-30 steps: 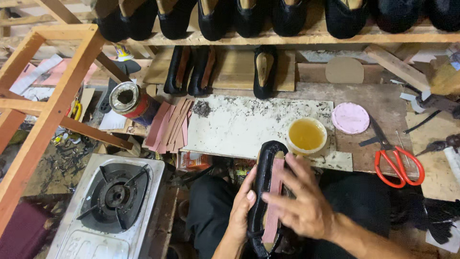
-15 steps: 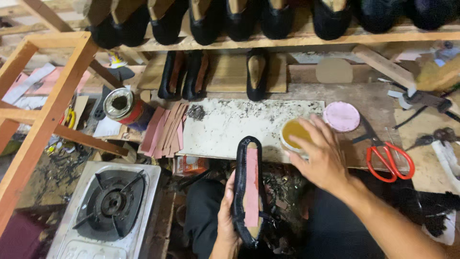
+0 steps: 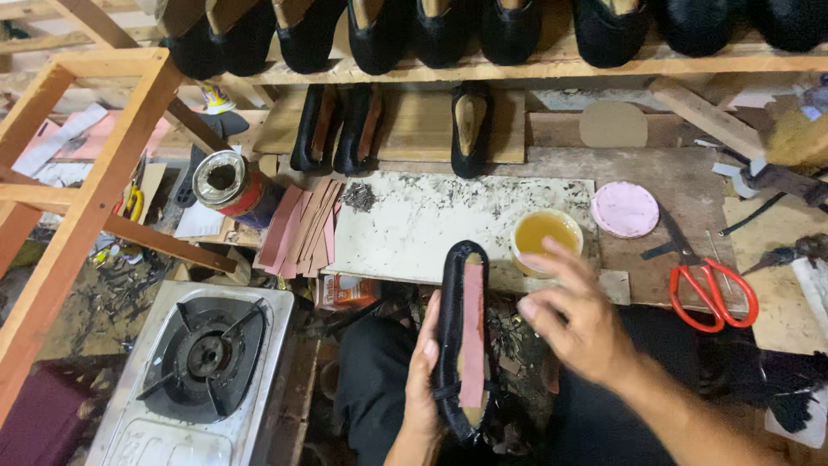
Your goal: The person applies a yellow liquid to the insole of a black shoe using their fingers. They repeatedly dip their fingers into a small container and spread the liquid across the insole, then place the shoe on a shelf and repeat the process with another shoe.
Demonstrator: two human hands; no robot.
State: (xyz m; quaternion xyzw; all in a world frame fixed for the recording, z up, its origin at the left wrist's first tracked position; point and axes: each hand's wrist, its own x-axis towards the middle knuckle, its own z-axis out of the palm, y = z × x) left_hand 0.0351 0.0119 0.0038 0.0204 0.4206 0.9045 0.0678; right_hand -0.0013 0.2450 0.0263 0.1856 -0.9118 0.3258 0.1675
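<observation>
Left hand [image 3: 423,380] grasps black shoe [image 3: 453,345] with pink insole strip [image 3: 473,336]. Right hand [image 3: 573,319] released, fingers spread, just beside shoe, near yellow glue cup [image 3: 547,235].

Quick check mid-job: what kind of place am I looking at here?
Most likely a small shoemaking workshop: a wooden shelf lined with black shoes, red-handled scissors on the bench, and the left hand holding a black shoe.

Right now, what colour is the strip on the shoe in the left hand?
Dusty pink, on the strip along the black shoe; head view.
</observation>
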